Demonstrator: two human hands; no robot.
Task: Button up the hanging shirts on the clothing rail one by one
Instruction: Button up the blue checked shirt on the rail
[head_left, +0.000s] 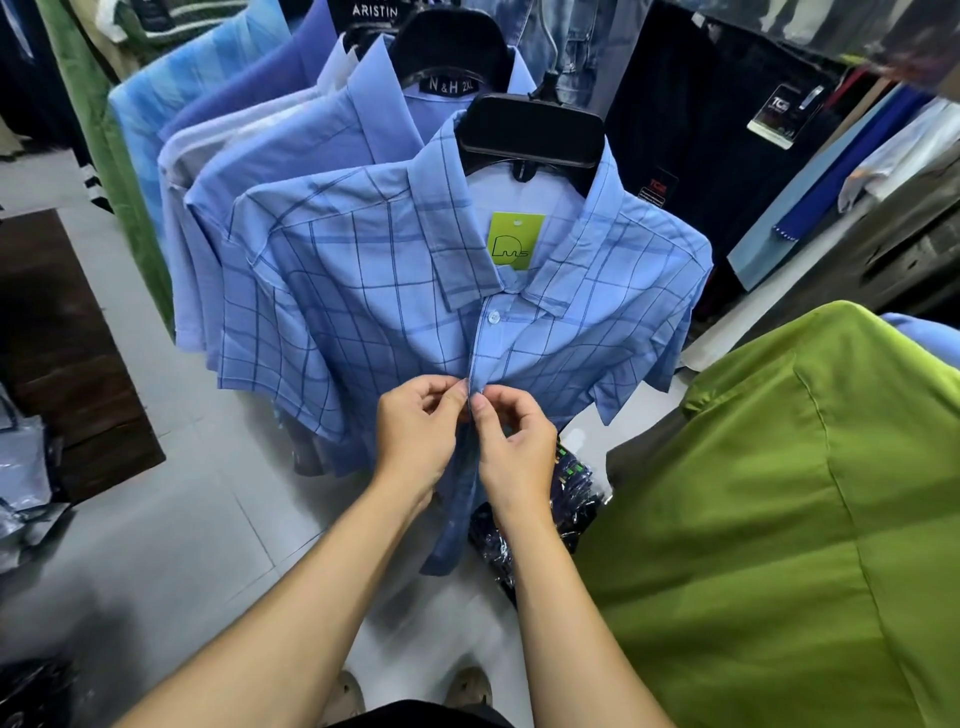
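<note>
A light blue checked shirt (363, 312) hangs on a black hanger (532, 135) at the front of the row. A lime green tag (514, 240) sits inside its collar. Two white buttons (492, 317) below the collar are fastened. My left hand (418, 431) pinches the left edge of the placket about a third of the way down. Facing it, my right hand (511, 441) pinches the right edge at the same height, fingertips nearly touching. The button between them is hidden by my fingers. Below my hands the shirt front hangs apart.
Several plain blue and lilac shirts (270, 145) hang behind the checked one. A bright green shirt (779, 519) hangs close at my right. Dark garments (701, 130) hang at the back right. Wrapped packages (535, 514) lie on the tiled floor (182, 545) beneath, and a dark mat (62, 353) lies at left.
</note>
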